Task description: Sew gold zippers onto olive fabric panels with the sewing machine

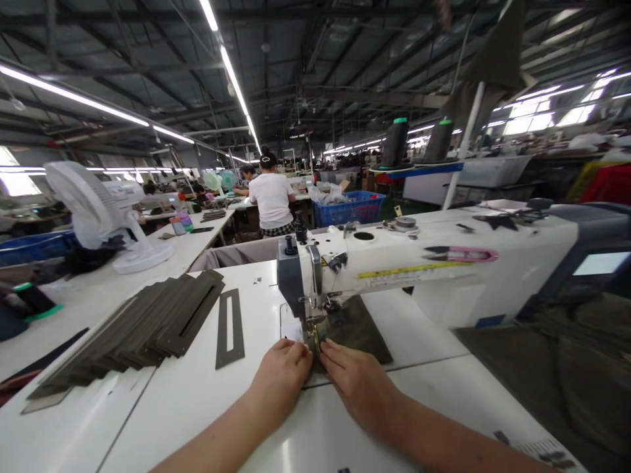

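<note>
My left hand (282, 376) is at the front of the sewing machine (394, 263), its fingers curled and pressed together on the near edge of a dark olive fabric piece (363, 328). From the other side, my right hand (362, 382) lies on the same fabric with fingers stretched forward. Between my fingertips runs a narrow strip with a yellowish line (317, 338), leading under the needle area; the presser foot is hard to make out. Left of my hands lies a single slotted olive panel (236, 328).
A fanned stack of slotted panels (133, 322) covers the left of the table. Pink-handled thread snips (463, 253) rest on the machine arm. Beyond are a white fan (98, 210), a blue crate (348, 209) and a seated person (272, 200). Dark fabric (566, 368) lies at right.
</note>
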### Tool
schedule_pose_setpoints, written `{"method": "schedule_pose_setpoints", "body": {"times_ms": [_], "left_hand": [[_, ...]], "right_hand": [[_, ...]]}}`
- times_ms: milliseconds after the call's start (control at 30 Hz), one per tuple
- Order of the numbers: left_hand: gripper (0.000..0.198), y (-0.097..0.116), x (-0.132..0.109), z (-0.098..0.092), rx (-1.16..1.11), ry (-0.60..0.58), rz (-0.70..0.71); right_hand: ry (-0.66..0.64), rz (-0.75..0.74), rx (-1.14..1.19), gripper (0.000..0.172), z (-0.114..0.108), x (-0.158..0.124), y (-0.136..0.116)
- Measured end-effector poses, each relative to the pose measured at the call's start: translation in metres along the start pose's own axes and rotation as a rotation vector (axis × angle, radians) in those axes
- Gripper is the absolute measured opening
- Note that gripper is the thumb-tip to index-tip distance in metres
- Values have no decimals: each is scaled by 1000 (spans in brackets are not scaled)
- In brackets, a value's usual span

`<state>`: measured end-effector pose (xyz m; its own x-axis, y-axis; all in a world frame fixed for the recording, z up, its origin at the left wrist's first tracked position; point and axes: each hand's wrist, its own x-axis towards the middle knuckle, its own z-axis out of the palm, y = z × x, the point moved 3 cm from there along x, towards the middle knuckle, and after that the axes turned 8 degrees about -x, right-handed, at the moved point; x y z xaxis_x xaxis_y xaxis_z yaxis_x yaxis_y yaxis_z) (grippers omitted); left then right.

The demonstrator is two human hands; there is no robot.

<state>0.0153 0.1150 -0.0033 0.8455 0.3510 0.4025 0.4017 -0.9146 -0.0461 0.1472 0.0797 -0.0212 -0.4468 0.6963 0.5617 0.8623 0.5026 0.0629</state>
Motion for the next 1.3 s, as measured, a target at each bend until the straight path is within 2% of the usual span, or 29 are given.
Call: {"method": "schedule_pose_setpoints", "body": {"times_ms": [133,400,533,667,900,1300], "left_hand": [[21,-1,3,0,18,31,7],[12,-16,11,10,-27,104,-14],[10,-23,10,12,-83,138,-65],[14,-20,3,8,-204,172,-81],[16,-19,1,14,-215,223,-133],[14,-28,9,15,-184,168,-166]], "right_hand": [[90,-46,-52,29,12,-6,1],[148,-42,-5,27,14,12,12],[113,-5,10,25,15,17,13],[45,36,46,29,15,13,13],[-33,34,78,28,16,14,16],[-42,74,145,19,20,24,24]]}}
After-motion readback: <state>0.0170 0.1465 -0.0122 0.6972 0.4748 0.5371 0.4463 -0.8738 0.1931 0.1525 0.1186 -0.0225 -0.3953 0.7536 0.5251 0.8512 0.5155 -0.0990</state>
